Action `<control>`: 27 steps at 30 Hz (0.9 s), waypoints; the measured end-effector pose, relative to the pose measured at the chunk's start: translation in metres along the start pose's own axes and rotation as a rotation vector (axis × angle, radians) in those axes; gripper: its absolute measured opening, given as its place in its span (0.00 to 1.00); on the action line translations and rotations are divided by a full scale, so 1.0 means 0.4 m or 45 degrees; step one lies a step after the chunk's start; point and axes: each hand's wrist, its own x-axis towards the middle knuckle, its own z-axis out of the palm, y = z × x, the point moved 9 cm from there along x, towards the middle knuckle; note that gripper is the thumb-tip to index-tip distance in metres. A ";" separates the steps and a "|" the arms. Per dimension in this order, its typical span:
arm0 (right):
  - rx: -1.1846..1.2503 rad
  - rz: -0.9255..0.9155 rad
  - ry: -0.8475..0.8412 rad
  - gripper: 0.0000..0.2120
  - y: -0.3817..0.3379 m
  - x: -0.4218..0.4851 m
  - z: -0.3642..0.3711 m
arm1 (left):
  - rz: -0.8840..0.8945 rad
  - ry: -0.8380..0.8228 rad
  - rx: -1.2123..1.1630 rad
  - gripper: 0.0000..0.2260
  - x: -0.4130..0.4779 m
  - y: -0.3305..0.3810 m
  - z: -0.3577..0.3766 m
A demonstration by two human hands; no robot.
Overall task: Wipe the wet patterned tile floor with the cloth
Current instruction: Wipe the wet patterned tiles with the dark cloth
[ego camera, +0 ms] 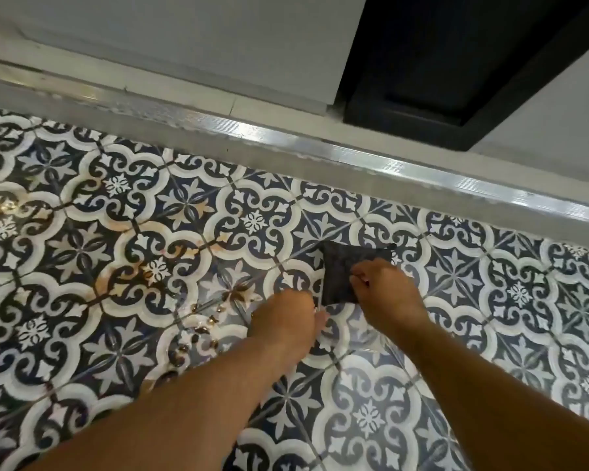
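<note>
A dark grey cloth (346, 266), folded into a rough square, lies flat on the blue-and-white patterned tile floor (490, 283). My right hand (385, 287) rests on the cloth's near right part, fingers pinching its edge. My left hand (286, 317) hovers just left of the cloth with fingers curled down, holding nothing that I can see. Brownish wet stains and droplets (191, 331) spread over the tiles to the left of my left hand, reaching toward the far left.
A shiny metal threshold strip (286, 144) runs diagonally along the floor's far edge. Behind it stand a pale grey panel (184, 45) and a black frame (439, 62). Tiles continue to the right and toward me.
</note>
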 end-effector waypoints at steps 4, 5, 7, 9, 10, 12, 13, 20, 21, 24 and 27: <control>-0.070 -0.024 0.171 0.10 0.012 0.048 -0.024 | -0.005 0.073 -0.044 0.17 -0.001 0.005 0.064; -0.107 -0.043 0.209 0.10 0.011 0.067 -0.030 | 0.003 0.078 -0.046 0.17 0.007 0.007 0.071; -0.186 -0.070 0.196 0.15 0.005 0.109 -0.015 | 0.037 0.092 0.034 0.14 0.024 0.013 0.091; -0.260 -0.074 0.101 0.23 0.007 0.132 0.026 | 0.024 0.115 0.062 0.10 0.029 0.009 0.110; -0.295 -0.077 0.049 0.25 0.011 0.143 0.050 | 0.006 0.118 0.054 0.09 0.031 0.006 0.121; -0.320 -0.065 -0.006 0.26 0.021 0.160 0.076 | -0.026 0.092 -0.007 0.09 0.037 0.000 0.149; -0.322 -0.064 -0.006 0.26 0.024 0.167 0.080 | -0.052 0.091 -0.049 0.09 0.042 -0.004 0.157; -0.259 -0.233 0.242 0.09 0.012 0.152 0.037 | -0.296 0.000 -0.263 0.08 0.060 -0.019 0.197; -0.266 -0.249 0.247 0.08 0.011 0.150 0.034 | -0.304 -0.003 -0.262 0.08 0.060 -0.018 0.197; -0.269 -0.261 0.245 0.10 0.010 0.148 0.028 | -0.309 -0.016 -0.232 0.08 0.061 -0.015 0.200; -0.255 -0.250 0.243 0.13 0.018 0.146 0.018 | -0.309 -0.021 -0.216 0.08 0.064 -0.011 0.197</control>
